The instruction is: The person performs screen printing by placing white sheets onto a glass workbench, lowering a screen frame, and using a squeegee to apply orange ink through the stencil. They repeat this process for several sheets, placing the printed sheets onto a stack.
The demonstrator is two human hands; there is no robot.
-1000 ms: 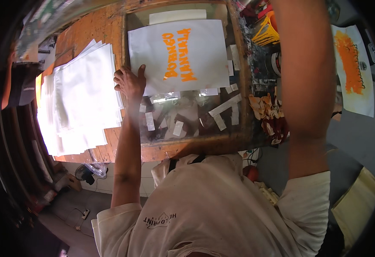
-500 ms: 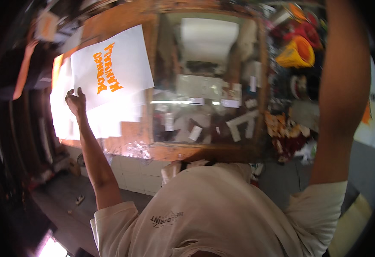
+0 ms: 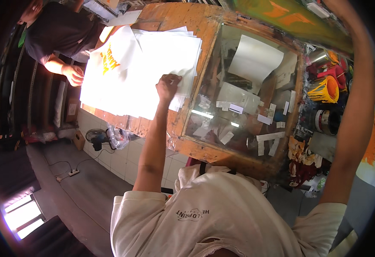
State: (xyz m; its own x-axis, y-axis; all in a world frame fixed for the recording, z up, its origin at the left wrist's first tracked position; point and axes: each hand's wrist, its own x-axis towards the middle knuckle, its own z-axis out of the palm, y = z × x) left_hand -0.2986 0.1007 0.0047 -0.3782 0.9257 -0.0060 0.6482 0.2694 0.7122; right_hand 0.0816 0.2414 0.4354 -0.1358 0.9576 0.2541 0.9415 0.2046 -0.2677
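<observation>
A single view, from the person's head, looks steeply down over their own chest and shirt (image 3: 221,214) onto the bench (image 3: 183,17) below. The wide fisheye lens bends the bench's edges toward the dark round rim. The near edge of the bench lies close, just past the shirt; its far edge runs along the top of the picture. The left arm comes in from below and crosses the near edge; the right arm rises up the right side and leaves at the top. The floor (image 3: 84,188) shows lower left.
</observation>
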